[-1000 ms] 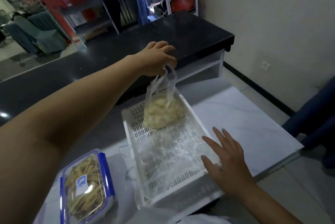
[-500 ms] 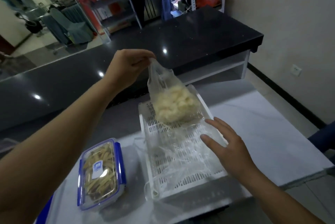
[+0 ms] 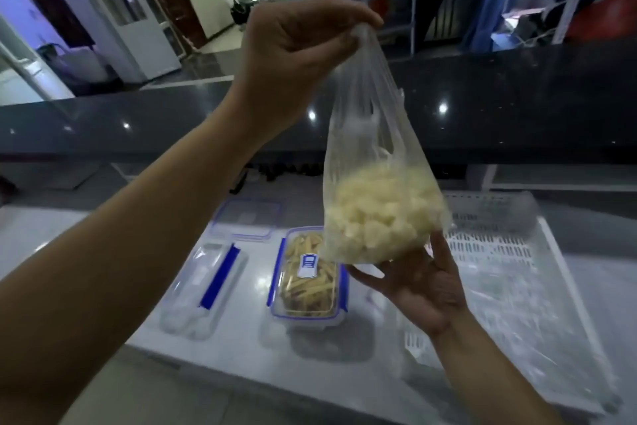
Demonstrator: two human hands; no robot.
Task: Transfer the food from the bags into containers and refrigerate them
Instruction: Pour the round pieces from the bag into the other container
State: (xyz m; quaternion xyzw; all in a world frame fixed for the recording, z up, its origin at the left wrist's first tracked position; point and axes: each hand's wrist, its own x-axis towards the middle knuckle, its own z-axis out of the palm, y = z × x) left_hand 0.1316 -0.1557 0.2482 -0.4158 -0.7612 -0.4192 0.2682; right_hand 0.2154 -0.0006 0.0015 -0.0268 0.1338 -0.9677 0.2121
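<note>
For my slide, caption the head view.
Left hand lifts bag of pale food chunks, right hand supporting it underneath.

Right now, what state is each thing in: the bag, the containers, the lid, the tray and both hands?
Bag of pale food chunks: full, lifted off the table.
Left hand: fingers pinched on the bag's top.
Right hand: open, palm up under the bag's bottom.
Container of yellow strips: filled, lid on.
Clear container: looks empty, blue clip across it.
Loose lid: flat on the table.
White slotted tray: holds crumpled clear plastic.
</note>
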